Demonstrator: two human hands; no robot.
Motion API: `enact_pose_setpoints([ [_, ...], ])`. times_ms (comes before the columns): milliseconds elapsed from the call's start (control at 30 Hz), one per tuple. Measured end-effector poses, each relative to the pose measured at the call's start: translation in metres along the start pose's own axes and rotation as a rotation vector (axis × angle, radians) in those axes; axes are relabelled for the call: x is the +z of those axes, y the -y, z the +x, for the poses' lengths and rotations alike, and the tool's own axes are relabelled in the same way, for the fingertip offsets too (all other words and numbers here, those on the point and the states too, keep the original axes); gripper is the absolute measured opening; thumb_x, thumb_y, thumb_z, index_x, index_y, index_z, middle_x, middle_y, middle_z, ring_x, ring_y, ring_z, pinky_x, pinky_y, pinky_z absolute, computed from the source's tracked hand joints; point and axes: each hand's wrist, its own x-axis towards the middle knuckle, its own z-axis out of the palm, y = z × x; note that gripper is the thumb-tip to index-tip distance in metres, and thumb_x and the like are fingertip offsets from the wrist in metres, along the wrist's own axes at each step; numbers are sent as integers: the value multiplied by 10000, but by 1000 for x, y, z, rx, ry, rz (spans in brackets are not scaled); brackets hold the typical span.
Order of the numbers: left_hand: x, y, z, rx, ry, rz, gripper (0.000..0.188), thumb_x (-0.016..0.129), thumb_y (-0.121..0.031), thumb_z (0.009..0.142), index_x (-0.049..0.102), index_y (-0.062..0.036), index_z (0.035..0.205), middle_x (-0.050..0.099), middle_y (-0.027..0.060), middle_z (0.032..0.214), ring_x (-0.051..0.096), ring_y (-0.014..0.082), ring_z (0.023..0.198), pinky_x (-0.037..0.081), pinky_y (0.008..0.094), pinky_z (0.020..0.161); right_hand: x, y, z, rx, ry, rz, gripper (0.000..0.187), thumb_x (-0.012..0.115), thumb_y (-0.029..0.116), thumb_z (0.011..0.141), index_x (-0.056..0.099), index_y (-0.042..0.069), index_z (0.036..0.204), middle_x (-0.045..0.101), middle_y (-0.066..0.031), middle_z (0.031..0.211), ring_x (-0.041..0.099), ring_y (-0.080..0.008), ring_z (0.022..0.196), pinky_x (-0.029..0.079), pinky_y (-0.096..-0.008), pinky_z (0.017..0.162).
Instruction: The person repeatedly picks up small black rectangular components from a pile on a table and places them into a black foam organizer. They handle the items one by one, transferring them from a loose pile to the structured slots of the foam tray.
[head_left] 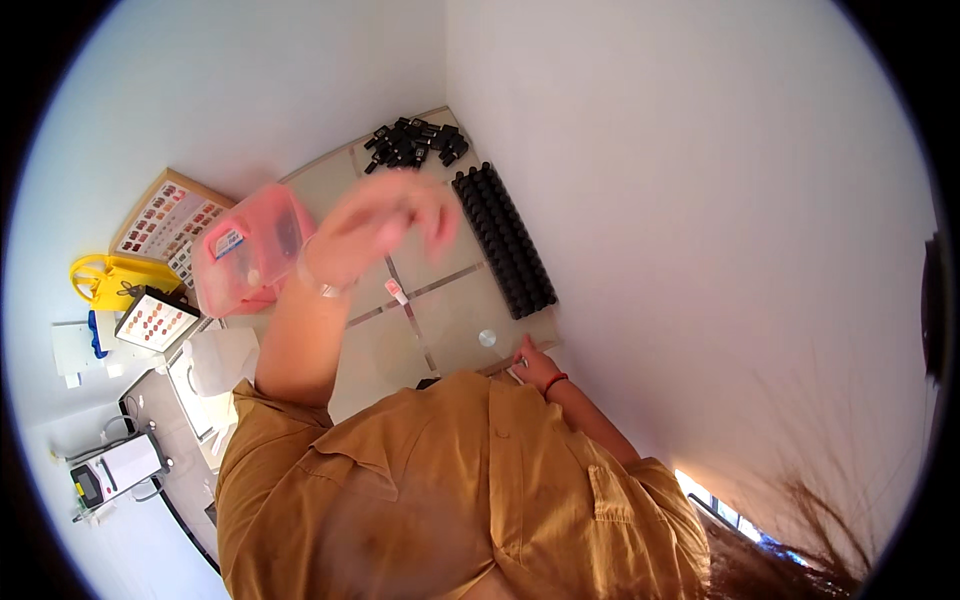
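My left hand (pixel 385 222) is raised over the table, smeared by motion, so its fingers cannot be read. It is between a pink translucent plastic box (pixel 245 262) and a long block of black cylindrical pieces in rows (pixel 503 240). Down at the near right edge of the table, my right hand (pixel 537 368) is closed, and what it holds, if anything, is too small to name. A small pink-and-white item (pixel 397 291) lies mid-table. Close to my right hand is a clear round disc (pixel 487 338).
Small black bottles (pixel 415 143) lie heaped in the far corner against the walls. Left of the table stand a colour sample board (pixel 172 218), a yellow bag (pixel 125 280) and a framed chart (pixel 157 318). A wheeled white machine (pixel 118 468) is farther left.
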Motion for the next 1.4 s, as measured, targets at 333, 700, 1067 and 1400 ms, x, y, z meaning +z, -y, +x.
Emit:
enact_pose_setpoints([
  [333,-165,241,-137,-999,-537,1235,364,576,-162,759,540,-50,1104,492,181,1184,505,308,1064,414,383,902,-3,-6,7,39,142,23,203,620,211,766,516,69,867,87,-291,1409,258,-343,1292,351,-319,954],
  [700,-203,287,-161,-1308,-277,1416,370,540,-169,762,556,-189,1131,446,105,1263,484,322,1098,424,407,910,0,-19,9,0,170,28,247,624,233,782,534,27,884,44,-293,1413,217,-321,1315,357,-316,954],
  [1067,-119,220,-151,-1090,-34,1607,167,521,-156,777,558,-147,940,552,97,929,562,286,894,474,423,714,-25,24,3,81,270,144,262,601,215,821,505,51,1002,68,-269,1423,150,-329,1334,264,-335,1022],
  [1400,45,212,-155,-859,441,1368,202,516,-160,753,564,-119,945,553,107,925,557,286,894,451,421,728,-5,10,1,14,107,-139,387,639,237,764,494,36,1061,146,-315,1387,261,-348,1286,326,-346,983],
])
